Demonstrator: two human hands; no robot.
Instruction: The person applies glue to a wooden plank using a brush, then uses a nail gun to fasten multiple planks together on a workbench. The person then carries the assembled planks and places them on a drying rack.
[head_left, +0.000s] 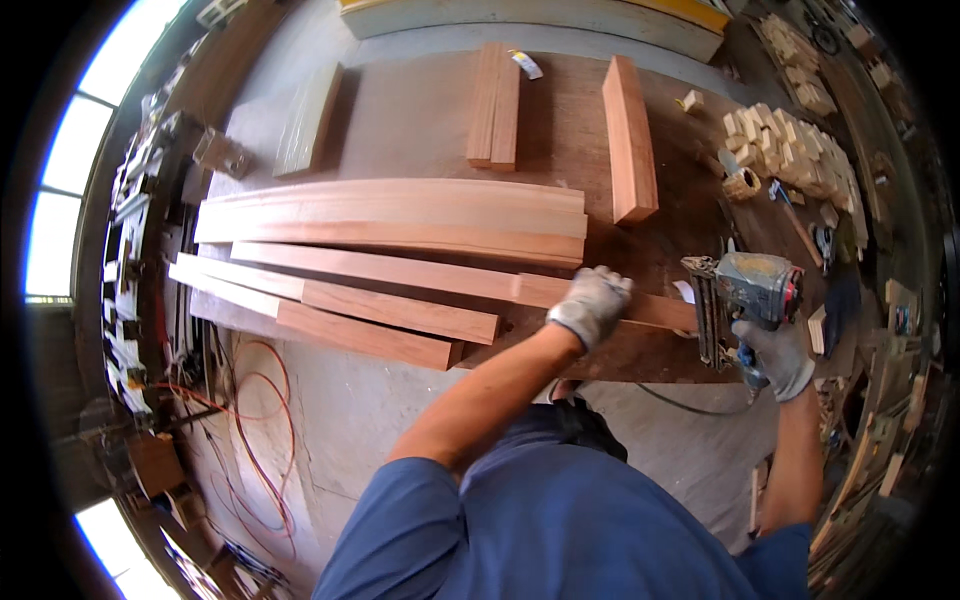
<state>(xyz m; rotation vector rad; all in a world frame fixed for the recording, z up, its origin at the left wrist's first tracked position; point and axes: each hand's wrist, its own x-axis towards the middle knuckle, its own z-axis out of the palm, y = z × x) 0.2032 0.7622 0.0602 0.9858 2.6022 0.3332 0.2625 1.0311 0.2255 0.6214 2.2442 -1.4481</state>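
- The left hand (592, 303), in a grey glove, lies palm down on a long board (450, 278) right of centre; its fingers (612, 283) are curled loosely and press the wood, holding nothing between them.
- The right hand (780, 355), also gloved, has its fingers wrapped tight round the grip of a nail gun (745, 300) at the right of the frame.
- The gun's nose sits at or just beside the right end of that board; whether it touches the wood cannot be told.
- The board runs from centre left to the gun, on the near edge of a dark counter (620, 355).
- Just below it on the left lie two shorter boards (340, 315), side by side; above it sits a wide plank (400, 215).
- Further up the frame are a pair of short planks (494, 105), a single block (630, 140), and a heap of small offcuts (790, 145) at the upper right.
- Judged from this, the step in hand is fastening the board's end while the left hand steadies it.
- The next move would call for firm downward pressure from the left hand and the gun's nose set square and flush to the wood, fingers well apart from the firing line.
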